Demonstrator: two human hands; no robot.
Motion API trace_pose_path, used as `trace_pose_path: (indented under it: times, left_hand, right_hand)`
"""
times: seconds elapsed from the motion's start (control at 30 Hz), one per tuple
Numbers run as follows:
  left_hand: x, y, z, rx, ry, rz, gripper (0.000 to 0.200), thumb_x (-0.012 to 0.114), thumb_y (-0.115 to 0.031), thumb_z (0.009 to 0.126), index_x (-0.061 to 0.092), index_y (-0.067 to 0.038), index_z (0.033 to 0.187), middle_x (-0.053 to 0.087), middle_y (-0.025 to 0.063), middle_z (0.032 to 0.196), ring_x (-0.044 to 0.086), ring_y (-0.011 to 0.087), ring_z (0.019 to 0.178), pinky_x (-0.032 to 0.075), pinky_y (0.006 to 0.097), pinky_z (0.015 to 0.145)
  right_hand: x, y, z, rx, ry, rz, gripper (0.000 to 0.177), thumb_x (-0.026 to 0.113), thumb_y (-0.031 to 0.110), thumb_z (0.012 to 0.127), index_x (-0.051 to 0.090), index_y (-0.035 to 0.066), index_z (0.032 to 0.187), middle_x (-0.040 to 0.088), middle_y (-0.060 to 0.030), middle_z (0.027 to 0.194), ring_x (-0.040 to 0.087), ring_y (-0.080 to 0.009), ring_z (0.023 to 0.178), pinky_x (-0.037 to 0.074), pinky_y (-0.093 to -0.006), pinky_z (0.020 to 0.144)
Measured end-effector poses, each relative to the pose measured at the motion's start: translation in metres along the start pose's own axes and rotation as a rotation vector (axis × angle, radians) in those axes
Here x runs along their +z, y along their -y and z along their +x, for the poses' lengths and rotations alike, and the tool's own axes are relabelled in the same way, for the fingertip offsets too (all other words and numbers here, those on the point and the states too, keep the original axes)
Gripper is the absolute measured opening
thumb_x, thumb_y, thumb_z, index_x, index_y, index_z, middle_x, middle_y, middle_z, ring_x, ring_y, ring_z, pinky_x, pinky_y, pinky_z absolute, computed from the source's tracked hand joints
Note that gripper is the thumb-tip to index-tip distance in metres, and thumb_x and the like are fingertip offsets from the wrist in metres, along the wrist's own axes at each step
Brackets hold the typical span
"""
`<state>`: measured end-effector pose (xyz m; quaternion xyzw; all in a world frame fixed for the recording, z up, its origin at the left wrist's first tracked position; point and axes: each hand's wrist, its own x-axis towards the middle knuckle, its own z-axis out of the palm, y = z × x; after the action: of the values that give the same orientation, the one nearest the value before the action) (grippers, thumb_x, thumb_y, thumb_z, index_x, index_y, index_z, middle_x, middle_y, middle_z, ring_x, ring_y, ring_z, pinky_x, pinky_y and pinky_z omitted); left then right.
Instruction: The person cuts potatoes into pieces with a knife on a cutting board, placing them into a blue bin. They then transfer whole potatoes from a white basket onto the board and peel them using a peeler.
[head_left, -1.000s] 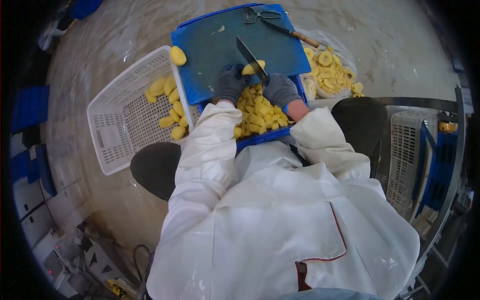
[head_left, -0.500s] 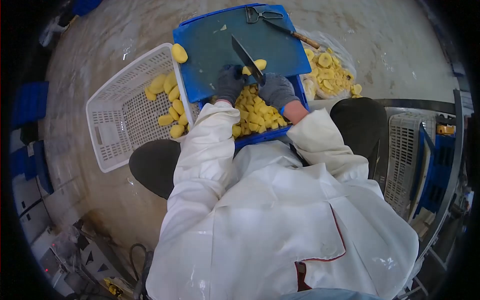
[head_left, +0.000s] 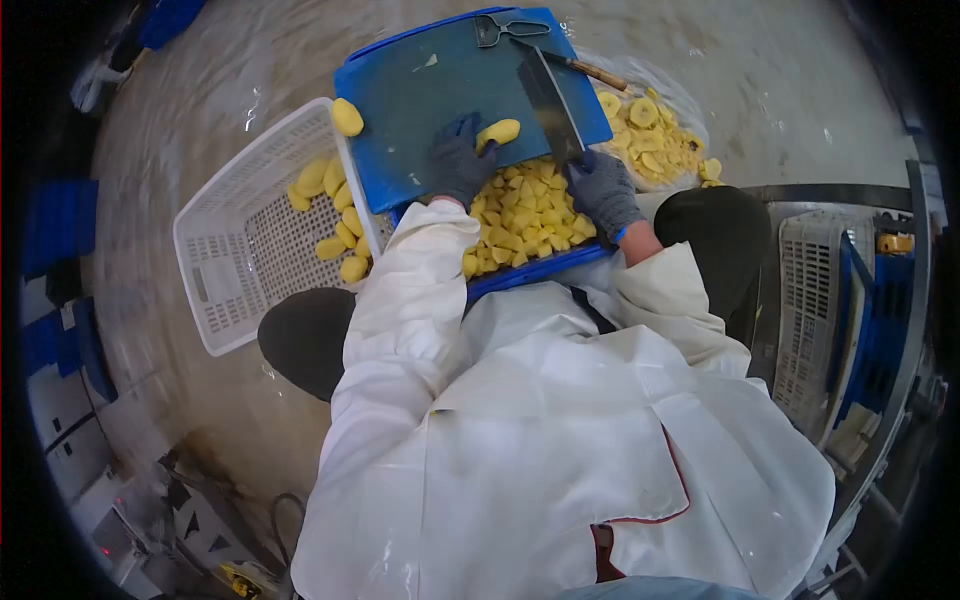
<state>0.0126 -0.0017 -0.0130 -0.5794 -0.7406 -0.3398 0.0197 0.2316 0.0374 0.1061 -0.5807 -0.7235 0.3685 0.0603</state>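
Note:
My left hand (head_left: pixel 459 160), in a grey glove, rests on the blue cutting board (head_left: pixel 395 110). Its thumb and forefinger close around the near end of a peeled yellow potato (head_left: pixel 499 133), which lies on the board. In my right hand (head_left: pixel 602 190), also gloved, is the handle of a broad-bladed knife (head_left: pixel 551 105). The blade is raised beside the potato, apart from it, and points to the far side of the board. Below the board's near edge, cut potato chunks (head_left: pixel 525 215) fill a blue crate (head_left: pixel 535 272).
A white basket (head_left: pixel 205 265) at the left holds several peeled potatoes (head_left: pixel 312 178). Another potato (head_left: pixel 347 117) sits at the board's left edge. A peeler (head_left: pixel 510 30) and a wooden-handled knife (head_left: pixel 595 73) lie at the far edge. Potato scraps (head_left: pixel 650 135) fill a clear bag at right.
My right hand has drawn the knife off the potato and swung it to the right. The potato lies slightly farther left, and more chunks show in the crate.

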Motion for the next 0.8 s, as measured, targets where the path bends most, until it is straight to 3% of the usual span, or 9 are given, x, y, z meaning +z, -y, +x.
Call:
trace_pose_path:
  times: [0.07,0.2,0.4,0.47,0.53,0.63,0.67,0.77,0.8]
  left_hand:
    - [0.006,-0.014,0.011,0.189,0.009,0.046,0.042,0.067,-0.029,0.077,0.063,-0.018,0.118,0.063,0.0077,0.112,0.06,0.0323,0.101,0.046,0.0463,0.09]
    - [0.006,-0.019,0.036,-0.008,0.319,0.105,0.04,0.064,-0.035,0.08,0.062,-0.023,0.119,0.063,0.0081,0.111,0.06,0.0313,0.102,0.046,0.0464,0.089]
    - [-0.012,0.042,0.025,-0.075,0.246,0.117,0.033,0.06,-0.036,0.086,0.067,-0.02,0.114,0.063,0.0119,0.109,0.059,0.0325,0.103,0.046,0.047,0.089]
    - [-0.027,0.039,0.009,0.034,0.207,0.113,0.032,0.059,-0.036,0.088,0.068,-0.02,0.114,0.063,0.0152,0.108,0.06,0.034,0.1,0.046,0.0471,0.09]
    - [-0.034,0.046,-0.009,0.16,0.147,0.121,0.03,0.058,-0.027,0.092,0.067,-0.014,0.117,0.065,0.0171,0.111,0.063,0.0307,0.099,0.048,0.0409,0.091]
    - [-0.033,0.068,-0.032,-0.422,0.135,-0.696,0.03,0.059,-0.016,0.094,0.064,-0.006,0.121,0.066,0.0124,0.115,0.064,0.0229,0.103,0.048,0.0348,0.093]
    - [-0.035,0.076,-0.034,-0.591,0.109,-0.763,0.028,0.057,-0.01,0.095,0.063,0.0,0.121,0.066,0.0105,0.119,0.061,0.0171,0.108,0.047,0.0311,0.094]
    - [-0.061,0.065,-0.019,-0.586,0.02,-0.602,0.028,0.056,-0.011,0.095,0.063,-0.001,0.121,0.066,0.0109,0.117,0.061,0.016,0.105,0.047,0.0316,0.094]
    - [-0.073,0.052,-0.008,-0.603,-0.094,-0.644,0.027,0.058,-0.012,0.094,0.064,0.0,0.117,0.066,0.0137,0.115,0.063,0.019,0.102,0.048,0.0312,0.091]
  right_hand:
    - [0.005,-0.029,0.008,-0.008,-0.053,-0.034,0.032,0.054,0.033,0.088,0.068,0.004,0.087,0.065,-0.0147,0.063,0.066,-0.0256,0.053,0.054,-0.0388,0.065]
    - [-0.001,-0.031,0.001,0.099,-0.002,0.064,0.031,0.053,0.031,0.088,0.068,0.003,0.086,0.064,-0.0132,0.059,0.066,-0.0246,0.053,0.054,-0.0392,0.065]
    - [0.009,-0.047,0.017,-0.001,0.033,-0.082,0.029,0.055,0.032,0.086,0.068,0.006,0.088,0.067,-0.0162,0.072,0.068,-0.0295,0.071,0.052,-0.0446,0.074]
    - [0.026,-0.058,0.025,-0.186,-0.108,-0.302,0.028,0.057,0.032,0.085,0.067,0.007,0.09,0.068,-0.0179,0.082,0.067,-0.0325,0.08,0.051,-0.046,0.077]
    - [0.021,-0.055,0.024,-0.225,0.021,-0.319,0.027,0.057,0.032,0.084,0.067,0.008,0.092,0.067,-0.0188,0.089,0.065,-0.0353,0.088,0.05,-0.0473,0.079]
    - [0.009,-0.045,0.02,-0.286,0.044,-0.32,0.027,0.058,0.032,0.084,0.067,0.009,0.093,0.067,-0.0187,0.092,0.064,-0.0368,0.091,0.05,-0.0477,0.081]
    - [0.006,-0.043,0.018,-0.307,0.025,-0.318,0.027,0.058,0.032,0.084,0.067,0.009,0.093,0.067,-0.0184,0.092,0.064,-0.0369,0.091,0.05,-0.0475,0.08]
    - [0.011,-0.022,0.036,-0.288,-0.097,-0.293,0.028,0.06,0.033,0.083,0.068,0.009,0.095,0.068,-0.017,0.091,0.065,-0.0366,0.091,0.05,-0.0474,0.082]
    - [0.014,-0.017,0.053,-0.315,-0.028,-0.368,0.026,0.061,0.031,0.083,0.068,0.009,0.095,0.069,-0.0163,0.09,0.066,-0.0359,0.089,0.052,-0.0478,0.079]
